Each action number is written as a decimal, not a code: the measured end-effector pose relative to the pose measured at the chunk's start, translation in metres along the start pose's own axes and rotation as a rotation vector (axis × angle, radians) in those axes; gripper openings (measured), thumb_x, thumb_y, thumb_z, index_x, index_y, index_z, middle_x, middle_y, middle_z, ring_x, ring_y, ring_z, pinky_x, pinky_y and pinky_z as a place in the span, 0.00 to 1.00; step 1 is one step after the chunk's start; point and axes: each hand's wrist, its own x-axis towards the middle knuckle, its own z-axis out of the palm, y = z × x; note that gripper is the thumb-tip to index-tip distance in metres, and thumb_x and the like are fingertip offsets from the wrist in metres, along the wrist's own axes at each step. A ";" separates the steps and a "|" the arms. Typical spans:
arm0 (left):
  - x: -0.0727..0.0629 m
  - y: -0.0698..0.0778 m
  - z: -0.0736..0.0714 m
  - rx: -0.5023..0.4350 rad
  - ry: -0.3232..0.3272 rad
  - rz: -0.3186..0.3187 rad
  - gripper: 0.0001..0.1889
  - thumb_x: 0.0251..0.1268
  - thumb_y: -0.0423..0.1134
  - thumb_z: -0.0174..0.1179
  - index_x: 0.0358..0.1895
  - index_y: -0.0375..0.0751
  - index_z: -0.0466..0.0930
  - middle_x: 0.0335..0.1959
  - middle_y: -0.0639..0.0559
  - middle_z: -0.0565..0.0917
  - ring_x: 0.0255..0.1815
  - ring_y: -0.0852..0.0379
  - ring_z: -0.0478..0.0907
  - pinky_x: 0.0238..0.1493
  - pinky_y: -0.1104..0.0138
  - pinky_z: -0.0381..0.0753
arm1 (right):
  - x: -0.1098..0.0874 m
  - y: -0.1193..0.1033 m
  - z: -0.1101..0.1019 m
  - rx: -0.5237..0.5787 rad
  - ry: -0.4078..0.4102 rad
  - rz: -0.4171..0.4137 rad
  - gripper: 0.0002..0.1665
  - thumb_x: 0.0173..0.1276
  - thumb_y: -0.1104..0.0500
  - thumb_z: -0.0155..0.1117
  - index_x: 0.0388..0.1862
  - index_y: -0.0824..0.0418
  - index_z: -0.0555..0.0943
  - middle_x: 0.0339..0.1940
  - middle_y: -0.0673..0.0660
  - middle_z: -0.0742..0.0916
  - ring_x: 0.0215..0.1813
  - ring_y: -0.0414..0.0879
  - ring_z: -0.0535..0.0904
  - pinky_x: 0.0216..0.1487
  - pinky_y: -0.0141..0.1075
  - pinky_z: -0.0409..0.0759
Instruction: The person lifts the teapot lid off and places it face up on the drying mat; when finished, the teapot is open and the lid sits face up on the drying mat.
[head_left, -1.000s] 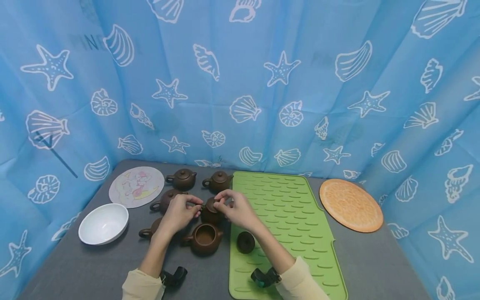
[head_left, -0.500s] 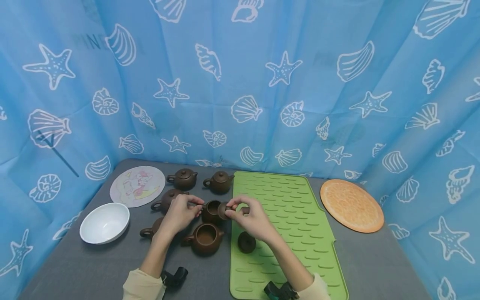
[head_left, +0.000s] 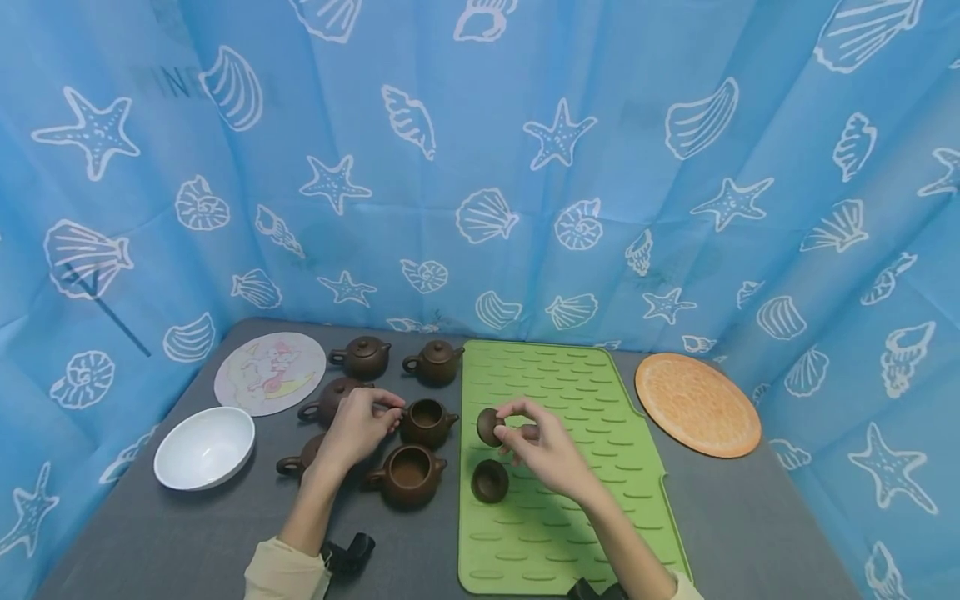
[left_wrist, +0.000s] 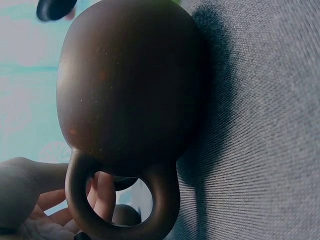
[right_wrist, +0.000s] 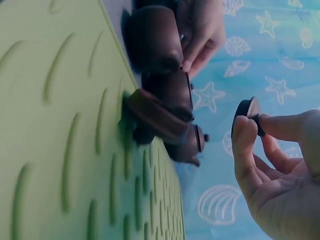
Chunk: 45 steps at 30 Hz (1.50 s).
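My cameras showed me brown teapots [head_left: 427, 422], a brown lid [head_left: 487, 428], a green dash-patterned mat [head_left: 577, 408], and a blue curtain [head_left: 517, 171] with white shells [head_left: 486, 217] and starfish [head_left: 559, 136].

A small, dark brown teapot [head_left: 427, 433] stands upright and lidless on the gray table [head_left: 408, 558], round mouth uncovered, short spout pointing right; the left hand [head_left: 363, 427] pinches it opposite the spout. A matching round lid [head_left: 487, 427], tipped on edge, is held above the green mat [head_left: 577, 533] in the right hand's [head_left: 546, 450] fingertips, apart from the teapot.

The teapots [left_wrist: 130, 90] look smooth, the tablecloth [left_wrist: 265, 125] woven
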 end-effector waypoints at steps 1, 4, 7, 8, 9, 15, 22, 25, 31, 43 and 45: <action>0.000 0.000 0.000 0.001 -0.001 0.000 0.08 0.77 0.30 0.65 0.52 0.38 0.90 0.40 0.46 0.92 0.36 0.58 0.87 0.39 0.66 0.85 | -0.003 0.002 -0.003 0.013 -0.007 -0.004 0.18 0.85 0.62 0.60 0.67 0.66 0.75 0.67 0.74 0.81 0.41 0.58 0.92 0.37 0.49 0.91; 0.000 0.000 -0.001 0.005 -0.003 0.001 0.08 0.78 0.30 0.65 0.52 0.38 0.90 0.40 0.46 0.92 0.36 0.58 0.87 0.39 0.66 0.84 | -0.011 0.009 -0.011 0.058 -0.036 -0.015 0.24 0.85 0.66 0.57 0.76 0.67 0.71 0.71 0.79 0.77 0.45 0.63 0.93 0.43 0.51 0.92; 0.000 0.001 -0.001 0.007 -0.003 -0.002 0.08 0.78 0.30 0.64 0.52 0.38 0.90 0.40 0.46 0.92 0.36 0.58 0.87 0.38 0.67 0.83 | -0.019 0.017 -0.017 0.104 -0.080 -0.015 0.27 0.84 0.71 0.54 0.78 0.70 0.70 0.74 0.83 0.74 0.48 0.63 0.93 0.48 0.52 0.92; 0.000 0.001 -0.001 0.006 -0.004 -0.004 0.08 0.78 0.30 0.64 0.52 0.38 0.90 0.40 0.46 0.92 0.36 0.58 0.86 0.38 0.67 0.82 | -0.022 0.019 -0.019 0.108 -0.090 -0.008 0.26 0.84 0.71 0.54 0.78 0.71 0.70 0.74 0.83 0.73 0.49 0.62 0.93 0.49 0.51 0.92; 0.000 0.000 -0.001 0.004 -0.006 -0.006 0.08 0.78 0.30 0.64 0.52 0.38 0.90 0.40 0.46 0.92 0.36 0.58 0.86 0.38 0.67 0.82 | -0.025 0.021 -0.021 0.114 -0.102 -0.002 0.26 0.84 0.71 0.53 0.78 0.72 0.70 0.75 0.83 0.72 0.49 0.60 0.93 0.49 0.51 0.93; 0.000 0.000 -0.001 0.004 -0.008 -0.005 0.08 0.78 0.30 0.64 0.52 0.38 0.90 0.41 0.46 0.92 0.36 0.58 0.87 0.38 0.66 0.82 | -0.039 0.031 -0.027 0.148 -0.158 0.077 0.29 0.83 0.65 0.60 0.79 0.71 0.68 0.80 0.78 0.70 0.51 0.56 0.92 0.47 0.48 0.92; 0.000 0.001 -0.001 0.004 -0.006 0.007 0.09 0.78 0.30 0.64 0.53 0.37 0.90 0.42 0.45 0.92 0.37 0.58 0.87 0.40 0.65 0.85 | -0.044 0.037 -0.028 0.123 -0.152 0.116 0.36 0.73 0.66 0.73 0.76 0.69 0.71 0.75 0.76 0.75 0.42 0.51 0.90 0.41 0.40 0.90; 0.000 0.001 -0.001 0.007 -0.005 0.009 0.09 0.78 0.30 0.64 0.54 0.36 0.90 0.42 0.45 0.92 0.37 0.58 0.87 0.40 0.65 0.84 | -0.045 0.040 -0.028 0.084 -0.140 0.110 0.33 0.73 0.70 0.71 0.74 0.72 0.71 0.70 0.78 0.78 0.42 0.53 0.92 0.40 0.42 0.91; 0.000 -0.001 -0.001 0.007 -0.006 0.004 0.09 0.78 0.30 0.64 0.54 0.36 0.90 0.42 0.45 0.92 0.38 0.57 0.88 0.39 0.65 0.85 | -0.047 0.042 -0.028 0.052 -0.163 0.148 0.32 0.73 0.72 0.70 0.72 0.75 0.71 0.64 0.79 0.80 0.41 0.50 0.92 0.42 0.43 0.93; 0.000 -0.001 0.000 0.021 0.001 0.004 0.09 0.77 0.30 0.65 0.53 0.37 0.90 0.42 0.46 0.92 0.36 0.58 0.87 0.39 0.64 0.85 | -0.051 0.038 -0.033 -0.093 -0.181 0.146 0.30 0.67 0.68 0.78 0.67 0.68 0.81 0.61 0.70 0.87 0.34 0.42 0.86 0.31 0.39 0.89; 0.000 -0.001 0.000 0.019 0.000 0.006 0.09 0.77 0.30 0.64 0.53 0.37 0.90 0.41 0.45 0.92 0.37 0.57 0.87 0.39 0.64 0.84 | -0.051 0.039 -0.034 -0.125 -0.179 0.140 0.29 0.67 0.67 0.78 0.67 0.67 0.82 0.59 0.68 0.88 0.34 0.42 0.87 0.30 0.39 0.89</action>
